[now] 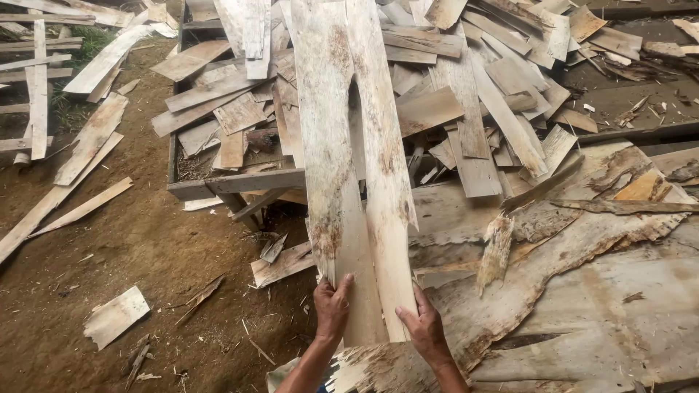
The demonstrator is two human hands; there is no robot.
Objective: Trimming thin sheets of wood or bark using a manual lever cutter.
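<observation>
Outdoors, seen from above, two bare hands hold the near end of a long, thin strip of pale wood veneer (349,145). It runs away from the person, from the lower middle of the view up to the far edge, and a lengthwise split opens partway along it. The left hand (333,307) grips the strip's left near corner, its fingers curled over the edge and closed on the wood. The right hand (422,327) lies along the right edge, fingers pressed flat on the surface with the thumb beside them; it seems to steady that half, likely so the split sheet does not sag apart. Whether its fingertips wrap underneath cannot be told.

Beneath the strip's far part sits a low wooden crate (240,182) heaped with short, broken veneer scraps (451,109). To the right and near lie broad, ragged sheets of veneer (597,306) stacked flat. To the left is bare brown dirt ground (145,247) scattered with splinters, a small loose piece of board (115,315) and longer strips.
</observation>
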